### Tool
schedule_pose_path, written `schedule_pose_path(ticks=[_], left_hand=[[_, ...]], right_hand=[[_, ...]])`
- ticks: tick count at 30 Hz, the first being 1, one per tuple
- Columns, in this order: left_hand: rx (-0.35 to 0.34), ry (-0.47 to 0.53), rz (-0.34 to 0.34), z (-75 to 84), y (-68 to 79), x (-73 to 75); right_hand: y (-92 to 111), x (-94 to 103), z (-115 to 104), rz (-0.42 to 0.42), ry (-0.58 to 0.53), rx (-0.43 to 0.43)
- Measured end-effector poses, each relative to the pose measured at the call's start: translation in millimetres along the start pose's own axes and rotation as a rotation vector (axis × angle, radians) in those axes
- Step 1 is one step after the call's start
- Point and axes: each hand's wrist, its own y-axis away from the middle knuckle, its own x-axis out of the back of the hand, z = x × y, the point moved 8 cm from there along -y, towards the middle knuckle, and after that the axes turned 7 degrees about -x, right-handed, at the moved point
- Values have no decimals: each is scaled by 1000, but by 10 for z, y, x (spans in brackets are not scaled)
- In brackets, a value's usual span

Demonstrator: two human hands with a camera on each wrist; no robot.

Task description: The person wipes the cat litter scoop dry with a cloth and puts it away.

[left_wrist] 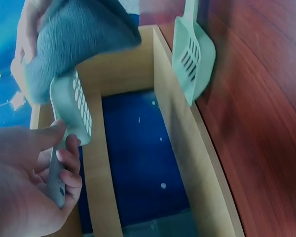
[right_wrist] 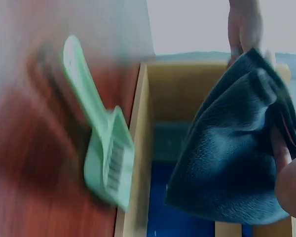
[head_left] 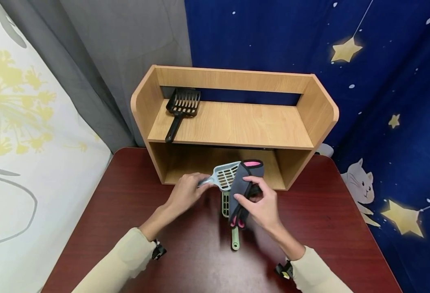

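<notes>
My left hand (head_left: 187, 189) grips the handle of a light blue slotted litter scoop (left_wrist: 64, 101), its head pointing to the right. In my right hand (head_left: 264, 207) is a folded dark grey fabric piece (head_left: 239, 185) with black edging and pink inside, pinched between thumb and fingers. The fabric covers the right end of the blue scoop's head in the head view. Beneath them a green litter scoop (head_left: 235, 239) lies on the table, handle toward me, partly hidden by the fabric.
A two-tier wooden shelf (head_left: 233, 140) stands at the back of the dark red table (head_left: 200, 252). On its upper board, at the left, lies a black litter scoop (head_left: 177, 122). Grey and blue star-patterned curtains (head_left: 259, 36) hang behind the shelf.
</notes>
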Motion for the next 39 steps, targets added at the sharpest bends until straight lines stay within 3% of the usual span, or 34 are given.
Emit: schedule_pose_path(ticks=[5, 9, 16, 20, 24, 29, 39], left_hand=[[29, 14, 13, 61, -57, -56], [29, 25, 20, 109, -86, -67], [51, 16, 4, 71, -24, -33], [50, 14, 9, 33, 21, 11], [36, 22, 13, 17, 51, 38], [45, 19, 12, 31, 43, 22], [42, 55, 15, 148, -72, -127]], right_hand=[[48, -253, -103, -24, 20, 59], [51, -256, -241, -6, 46, 108], [-53, 121, 14, 83, 20, 34], [-125, 360, -36, 131, 34, 7], [-145, 454, -169, 113, 44, 11], [-97, 350, -223, 83, 30, 32], [78, -108, -436, 7, 77, 130]])
